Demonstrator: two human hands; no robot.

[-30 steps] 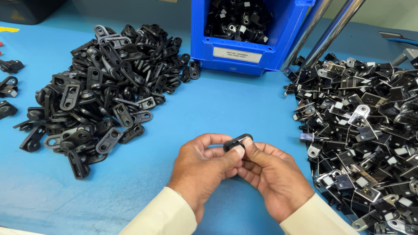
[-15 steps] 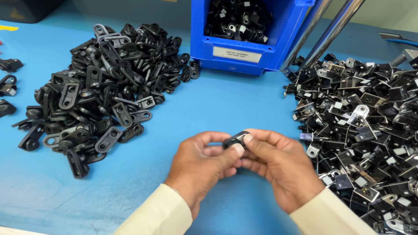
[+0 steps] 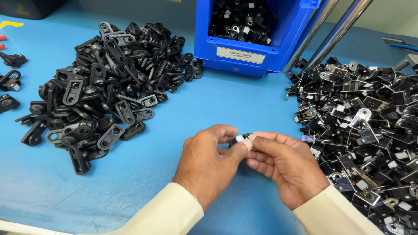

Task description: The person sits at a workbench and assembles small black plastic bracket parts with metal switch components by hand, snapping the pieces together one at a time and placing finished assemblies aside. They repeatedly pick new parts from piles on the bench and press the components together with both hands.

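Both hands meet low in the middle of the view, above the blue bench (image 3: 244,100). The left hand (image 3: 209,163) and the right hand (image 3: 285,167) are closed together around one small black part (image 3: 242,138), pinched between the thumbs and forefingers so that only its top edge and a pale patch show. The rest of the part is hidden by the fingers, so its shape cannot be told. Cream sleeves cover both wrists.

To the left of the hands, well apart, lies a large heap of black plastic links (image 3: 109,91), flat pieces with holes in their ends. To the right, just beside the right hand, spreads a heap of metal clips (image 3: 370,126), dark and shiny, some with pale squares on them. Behind the hands stands a blue bin (image 3: 278,52) with a white label on its front wall and more black parts inside. Two metal rods (image 3: 331,35) lean up beside the bin. A few loose black pieces (image 3: 11,82) lie at the far left edge of the bench.
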